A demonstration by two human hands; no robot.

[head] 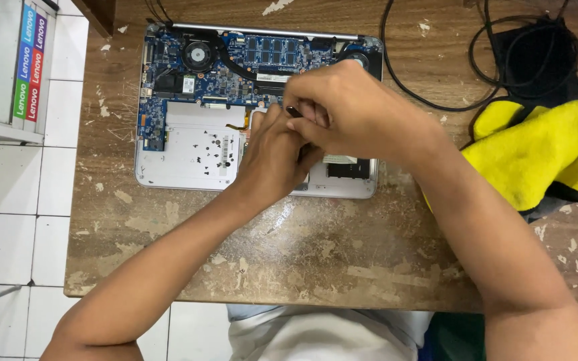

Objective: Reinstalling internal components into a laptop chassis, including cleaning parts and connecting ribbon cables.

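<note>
So the biggest thing here is the wooden table [316, 261], pretty beat up, with the finish flaking off in pale patches all over. White tiled floor [8, 227] shows off at 9 o'clock.

On the table toward 12 o'clock sits an opened laptop [188, 157] with its bottom cover off. The blue circuit board [235, 63] runs along the far edge, and a round fan [197, 55] sits near its 11 o'clock corner. The pale flat area on the near left has a scatter of tiny dark screws [212, 150] lying loose on it.

Over at 3 o'clock there's a yellow cloth [543, 150] bunched up, and just beyond it, at around 1 to 2 o'clock, a tangle of black cables [503, 60] looping across the wood, apart from the laptop.

Both hands meet over the middle of the laptop. The right hand [356, 110] is curled closed, fingers pinching a small dark tool [294, 111], only the tip of which pokes out, so I can't tell exactly what it is. The left hand [272, 157] sits just under and touching the right, fingers bent in around the same spot; whether it's actually gripping anything I can't tell, since the right hand covers it.
</note>
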